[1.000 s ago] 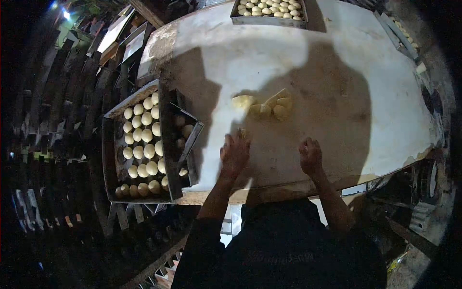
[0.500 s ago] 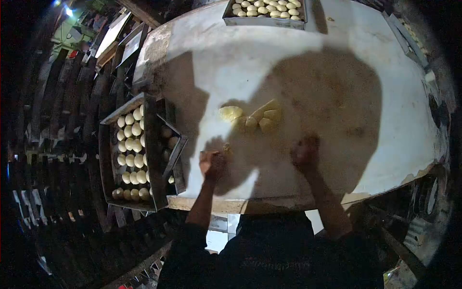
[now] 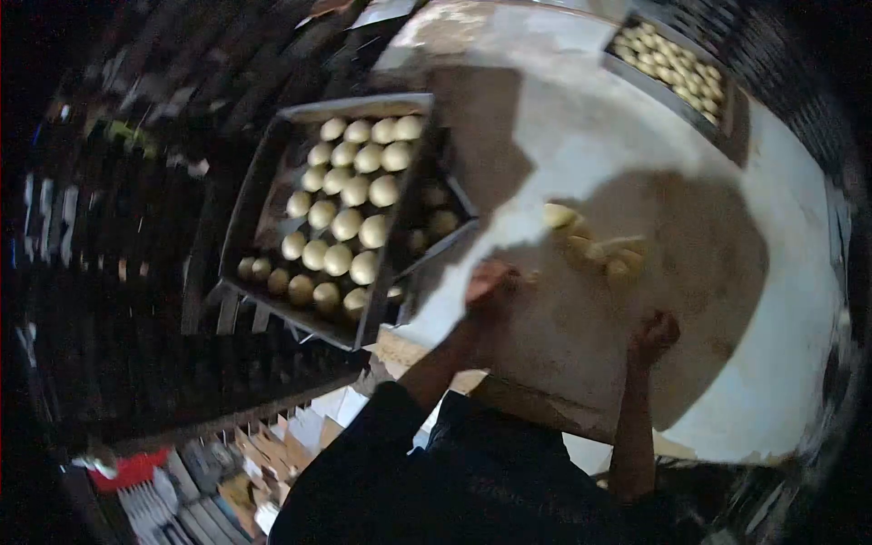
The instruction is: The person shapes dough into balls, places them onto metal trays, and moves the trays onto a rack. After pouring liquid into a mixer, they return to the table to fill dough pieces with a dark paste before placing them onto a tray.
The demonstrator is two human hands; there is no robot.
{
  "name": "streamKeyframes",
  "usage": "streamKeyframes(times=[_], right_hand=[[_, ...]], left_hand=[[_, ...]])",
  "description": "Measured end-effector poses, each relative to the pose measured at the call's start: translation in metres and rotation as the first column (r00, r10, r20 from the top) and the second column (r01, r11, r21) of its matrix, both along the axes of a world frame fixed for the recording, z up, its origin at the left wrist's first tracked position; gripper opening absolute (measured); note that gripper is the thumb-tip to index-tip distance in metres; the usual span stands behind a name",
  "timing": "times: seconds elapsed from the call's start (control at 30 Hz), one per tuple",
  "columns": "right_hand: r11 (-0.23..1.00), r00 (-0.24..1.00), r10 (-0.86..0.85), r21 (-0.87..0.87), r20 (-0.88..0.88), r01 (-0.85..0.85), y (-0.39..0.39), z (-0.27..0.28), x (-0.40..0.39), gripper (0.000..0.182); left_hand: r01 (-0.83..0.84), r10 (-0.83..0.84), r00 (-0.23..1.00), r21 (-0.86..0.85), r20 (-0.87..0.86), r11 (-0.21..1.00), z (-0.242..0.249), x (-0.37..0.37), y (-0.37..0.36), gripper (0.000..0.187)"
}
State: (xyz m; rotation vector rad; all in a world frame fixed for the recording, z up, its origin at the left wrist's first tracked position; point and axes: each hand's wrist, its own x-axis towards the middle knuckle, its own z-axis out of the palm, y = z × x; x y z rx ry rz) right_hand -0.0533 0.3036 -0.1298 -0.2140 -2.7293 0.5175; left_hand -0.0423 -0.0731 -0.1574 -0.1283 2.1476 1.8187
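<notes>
My left hand (image 3: 490, 283) is low over the pale table, its fingers curled in and blurred. A small scrap of dough (image 3: 532, 277) lies just right of it. To the right, in shadow, my right hand (image 3: 654, 338) is closed with the fingers bent under; whatever either hand may cover is hidden. Beyond the hands sits a group of yellowish dough pieces: a brighter one (image 3: 559, 215) at the left end and darker, shaded ones (image 3: 625, 261) at the right. Neither hand touches that group.
A metal tray (image 3: 354, 102) with rows of round dough balls (image 3: 354, 191) stands at the left, above another tray (image 3: 461, 216) partly hidden beneath it. Another full tray (image 3: 718, 132) rests at the table's far right. The table edge (image 3: 545, 404) runs before my body.
The view has swung left, so the tray of dough balls appears larger and nearer the middle. Both hands stay curled on the table, and the dough pieces lie in the same group.
</notes>
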Motion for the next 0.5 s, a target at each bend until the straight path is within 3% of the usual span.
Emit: streamKeyframes(times=[0.03,0.07,0.1,0.13,0.17,0.2,0.23,0.27,0.33,0.4,0.43,0.47,0.5], right_hand=[[1.0,0.99,-0.013,-0.002,-0.142,0.013,-0.012,-0.008,0.009,0.022],[0.998,0.993,0.066,0.005,-0.1,-0.066,-0.01,-0.021,0.028,0.02],[0.99,0.989,0.138,0.012,-0.059,-0.138,-0.002,-0.031,0.048,0.019],[0.968,0.972,0.233,0.09,0.015,-0.233,0.001,-0.016,0.062,0.02],[0.933,0.946,0.31,0.16,0.092,-0.322,0.003,0.008,0.073,0.021],[0.978,0.938,0.201,-0.117,0.283,-0.174,0.015,0.028,0.071,0.026],[0.937,0.863,0.141,-0.346,0.486,0.042,0.035,0.04,0.065,0.031],[0.855,0.852,0.302,-0.518,0.428,-0.043,0.063,0.042,0.063,0.03],[0.627,0.773,0.317,-0.733,0.55,0.265,0.08,0.069,0.053,0.034],[0.593,0.737,0.319,-0.732,0.595,0.335,0.035,0.09,0.015,0.035],[0.844,0.801,0.327,-0.536,0.502,-0.009,0.001,0.101,0.003,0.035],[0.837,0.801,0.406,-0.531,0.44,-0.133,-0.095,0.16,-0.001,0.035],[0.818,0.792,0.482,-0.517,0.375,-0.253,-0.191,0.219,-0.006,0.035]], left_hand=[[0.024,-0.053,0.989,-0.199,-0.139,0.98,0.009,0.01,0.016,0.032],[-0.005,-0.109,0.959,-0.399,-0.261,0.917,0.018,0.02,0.032,0.033],[0.001,-0.362,0.848,-0.682,-0.387,0.732,0.028,0.041,0.032,0.033],[-0.002,-0.476,0.766,-0.743,-0.432,0.67,0.03,0.061,0.027,0.033],[0.079,-0.514,0.75,-0.715,-0.416,0.694,0.034,0.078,0.019,0.033],[0.168,-0.547,0.737,-0.676,-0.397,0.717,0.046,0.092,0.01,0.032],[0.3,-0.565,0.753,-0.587,-0.339,0.752,0.057,0.104,-0.003,0.032],[0.443,-0.576,0.778,-0.43,-0.251,0.787,0.081,0.112,-0.021,0.032],[0.579,-0.582,0.804,-0.061,-0.12,0.813,0.137,0.123,-0.066,0.031],[0.506,-0.464,0.843,0.112,-0.271,0.855,0.206,0.123,-0.127,0.031],[0.376,-0.387,0.813,-0.114,-0.435,0.919,0.25,0.116,-0.17,0.037],[0.153,-0.317,0.76,-0.317,-0.568,0.936,0.295,0.109,-0.212,0.044],[0.008,-0.27,0.819,-0.461,-0.507,0.887,0.305,0.099,-0.261,0.043]])
